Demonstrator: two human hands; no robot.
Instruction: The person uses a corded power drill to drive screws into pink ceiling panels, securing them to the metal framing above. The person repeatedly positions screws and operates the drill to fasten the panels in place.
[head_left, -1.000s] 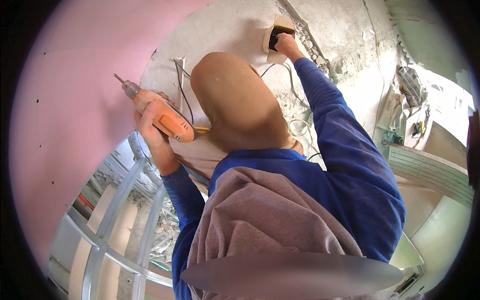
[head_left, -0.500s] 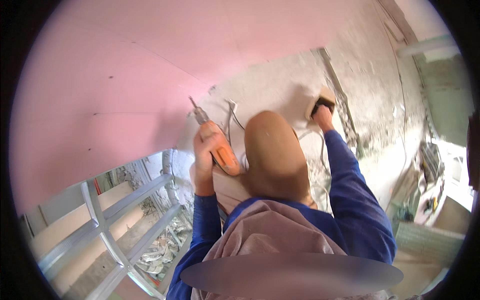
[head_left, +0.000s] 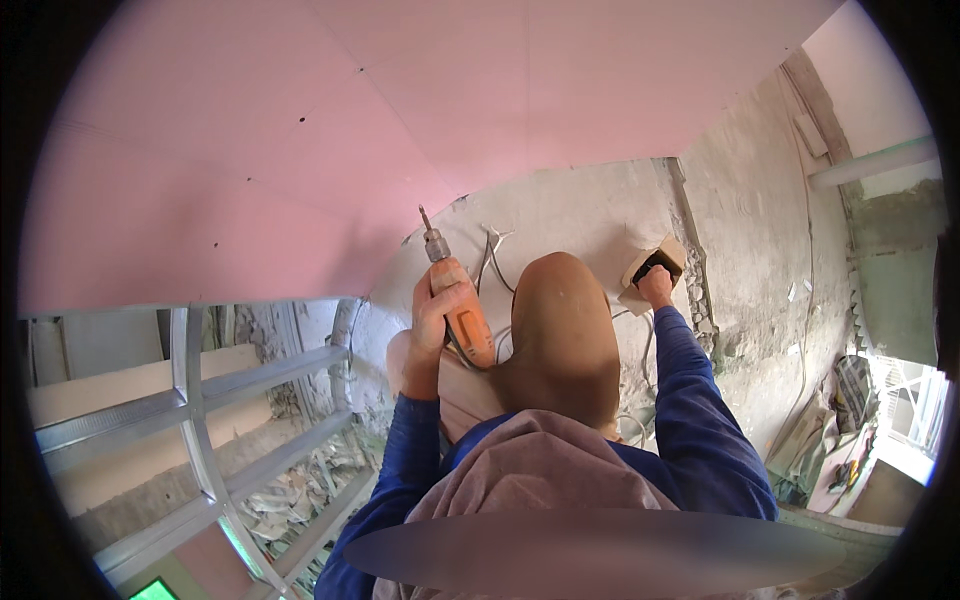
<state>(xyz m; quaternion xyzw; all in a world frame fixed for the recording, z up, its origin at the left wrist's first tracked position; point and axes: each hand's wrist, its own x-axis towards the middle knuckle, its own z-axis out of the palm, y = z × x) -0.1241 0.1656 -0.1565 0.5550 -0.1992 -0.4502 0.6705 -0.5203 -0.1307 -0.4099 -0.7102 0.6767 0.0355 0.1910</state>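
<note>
My left hand (head_left: 430, 318) is wrapped round an orange power drill (head_left: 470, 325). Its metal chuck and bit (head_left: 424, 218) point up and away from me, near the lower edge of a pink board (head_left: 400, 80). Out to the right, my right hand (head_left: 655, 288) reaches into a small open cardboard box (head_left: 632, 264). Dark contents fill the box, too small to name. The fingers there are bunched together with their tips hidden, so anything they pinch cannot be made out. My bent knee (head_left: 565, 320) rises between both arms.
Metal framing (head_left: 190, 400) runs along the left, with rubble (head_left: 280, 510) behind it. Loose cables (head_left: 488, 262) hang from the bare plaster wall (head_left: 560, 205). Sacks and boards (head_left: 835, 430) lie at the far right, beside a bright opening.
The view has shifted, so the pink board, box and drill sit differently in the picture. My left hand keeps the drill, and my right hand remains at the box.
</note>
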